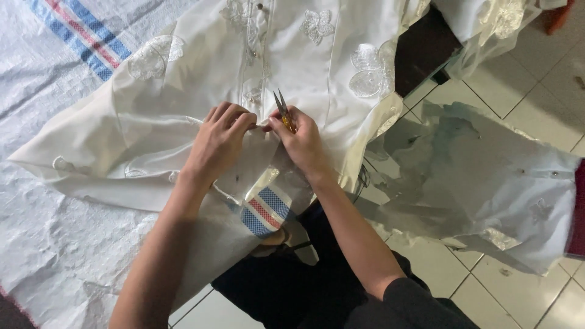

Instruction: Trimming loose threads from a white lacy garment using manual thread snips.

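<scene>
A cream-white garment [183,79] with lace flower patches and a buttoned front lies spread in front of me. My left hand [218,143] pinches a fold of its fabric near the button line, fingers curled. My right hand [301,141] is closed on a small pair of thread snips [284,111] with a yellow grip, blades pointing up and away. The two hands meet at the same spot on the cloth, thumbs almost touching.
A white woven plastic sack sheet [55,244] with blue and red stripes covers the floor at left. A clear plastic bag holding another white garment [487,183] lies on the floor tiles at right. My dark-clothed legs [304,286] are below.
</scene>
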